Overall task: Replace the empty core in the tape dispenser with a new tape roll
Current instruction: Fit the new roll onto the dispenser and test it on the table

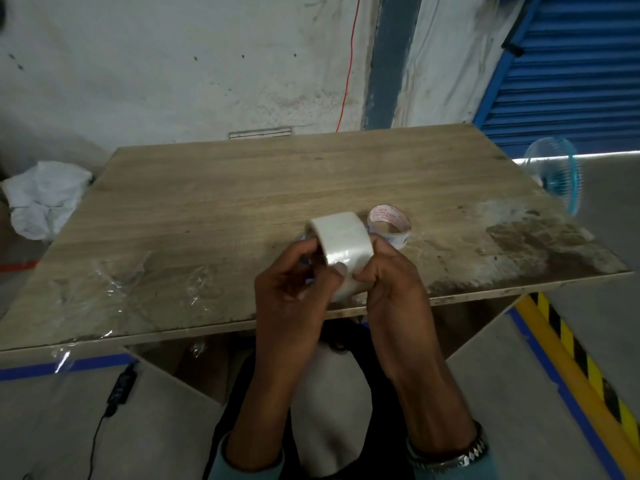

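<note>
clear tape roll point(343, 252) sits between both hands, held above the near edge of the table point(242, 188). left hand point(294, 285) curls round its left side, thumb on the face; right hand point(391, 278) pinches the right rim, a fingertip on the wound surface, likely hunting the loose end. best to turn the roll slowly and scrape with a nail. empty core point(389, 225) lies on the table just behind. no dispenser shows.
</note>
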Motion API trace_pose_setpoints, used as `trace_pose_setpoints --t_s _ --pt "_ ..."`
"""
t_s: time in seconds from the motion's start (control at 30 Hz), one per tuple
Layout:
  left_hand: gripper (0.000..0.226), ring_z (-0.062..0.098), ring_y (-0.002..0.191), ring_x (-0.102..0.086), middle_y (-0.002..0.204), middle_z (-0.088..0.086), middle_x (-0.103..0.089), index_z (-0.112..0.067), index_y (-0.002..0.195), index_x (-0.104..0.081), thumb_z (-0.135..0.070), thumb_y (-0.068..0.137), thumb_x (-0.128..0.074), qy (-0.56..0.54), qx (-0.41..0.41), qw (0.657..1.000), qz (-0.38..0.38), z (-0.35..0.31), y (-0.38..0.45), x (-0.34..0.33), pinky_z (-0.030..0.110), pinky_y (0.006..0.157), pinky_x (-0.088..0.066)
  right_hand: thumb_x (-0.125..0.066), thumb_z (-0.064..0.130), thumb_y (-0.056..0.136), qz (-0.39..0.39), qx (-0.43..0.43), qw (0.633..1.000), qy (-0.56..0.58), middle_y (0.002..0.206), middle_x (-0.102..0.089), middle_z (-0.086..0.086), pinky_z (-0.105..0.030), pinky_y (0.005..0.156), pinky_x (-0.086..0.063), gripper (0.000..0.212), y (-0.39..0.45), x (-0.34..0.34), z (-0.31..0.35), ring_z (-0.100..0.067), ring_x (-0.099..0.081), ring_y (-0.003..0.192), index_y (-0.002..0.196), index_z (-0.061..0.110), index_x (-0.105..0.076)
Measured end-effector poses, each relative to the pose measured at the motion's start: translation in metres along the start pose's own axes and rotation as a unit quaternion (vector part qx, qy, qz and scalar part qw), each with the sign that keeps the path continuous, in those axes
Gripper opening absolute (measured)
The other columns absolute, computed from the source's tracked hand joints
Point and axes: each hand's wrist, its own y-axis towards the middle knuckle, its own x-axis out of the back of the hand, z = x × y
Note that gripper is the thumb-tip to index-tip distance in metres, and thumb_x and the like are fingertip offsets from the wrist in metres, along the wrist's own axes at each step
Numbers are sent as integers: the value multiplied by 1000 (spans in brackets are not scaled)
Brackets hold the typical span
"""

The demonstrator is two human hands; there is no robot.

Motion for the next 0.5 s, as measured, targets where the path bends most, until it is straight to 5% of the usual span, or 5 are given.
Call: trace_pose_setpoints --t_s 0.07,0.13,0.23,0.43,0.5 --pt "14 20 86 -77 91 9 -81 -17 93 -84 -18 83 -74 -51 40 998 -15 -6 2 1 33 70 -60 -50 11 77 33 3 999 -28 114 -74 -24 -49 86 -51 44 -1 -2 -1 -33 -70 103 112 11 -77" --pt "26 17 77 -76 83 5 -79 -20 80 -83 -6 93 -65 -62 66 995 -37 -14 2 3 29 63 -59 -54 7 80 64 20 996 -58 112 -75 -17 -40 86 -55 37 -3 -3 -3 -24 -71 103 109 12 -77" --pt "35 20 75 -74 80 4 -76 -23 68 -78 -11 96 -61 -97 114 987 -64 -17 6 9 30 59 -58 -58 2 83 85 37 992 -88 110 -79 -13 -42 92 -59 35 -6 -4 -4 -34 -73 110 112 9 -77" --pt "12 28 83 -76 89 10 -80 -19 80 -83 -19 83 -71 -78 92 993 -19 -14 4 13 34 67 -61 -61 5 84 37 37 997 -54 105 -76 -19 -47 91 -53 24 -6 -11 -5 -24 -70 100 98 12 -79" --pt "22 27 89 -78 93 9 -82 -22 88 -86 -27 72 -72 -73 62 995 10 -16 2 13 32 72 -63 -63 10 85 8 41 999 -30 106 -76 -19 -54 93 -53 26 -6 -11 -5 -32 -72 105 99 20 -83"
